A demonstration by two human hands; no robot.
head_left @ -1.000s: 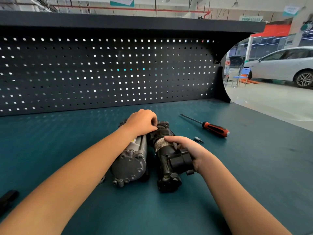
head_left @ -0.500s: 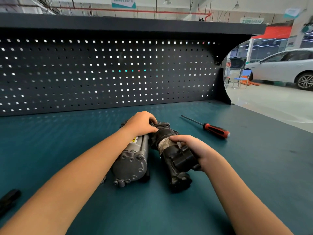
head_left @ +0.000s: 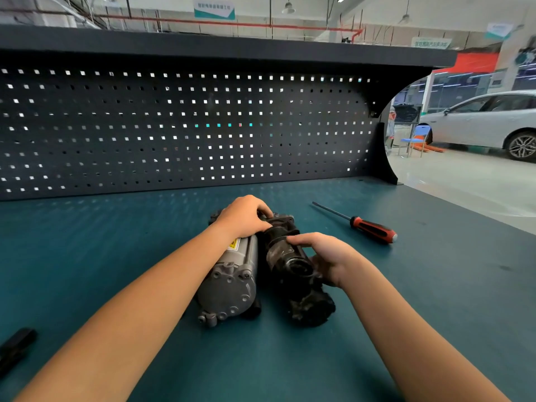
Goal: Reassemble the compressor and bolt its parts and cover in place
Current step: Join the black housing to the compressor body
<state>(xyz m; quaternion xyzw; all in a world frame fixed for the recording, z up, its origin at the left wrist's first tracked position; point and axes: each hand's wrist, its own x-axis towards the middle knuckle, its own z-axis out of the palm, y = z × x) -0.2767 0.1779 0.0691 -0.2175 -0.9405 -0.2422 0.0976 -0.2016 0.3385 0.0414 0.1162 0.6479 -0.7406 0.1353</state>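
Cut off at left edge: dark object [head_left: 16,348], hard to identify. Far end of compressor [head_left: 232,280] hidden under curled, gripping left hand [head_left: 242,217]. Lying mid-bench [head_left: 116,256], grey one side, grimy black the other, black side clasped by right hand [head_left: 327,256].

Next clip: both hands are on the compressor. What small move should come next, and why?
Likely swing the black part in against the grey cylinder: the right hand grips it and its near end appears splayed outward, while the left hand holds the far end of the compressor. The screwdriver lies untouched.
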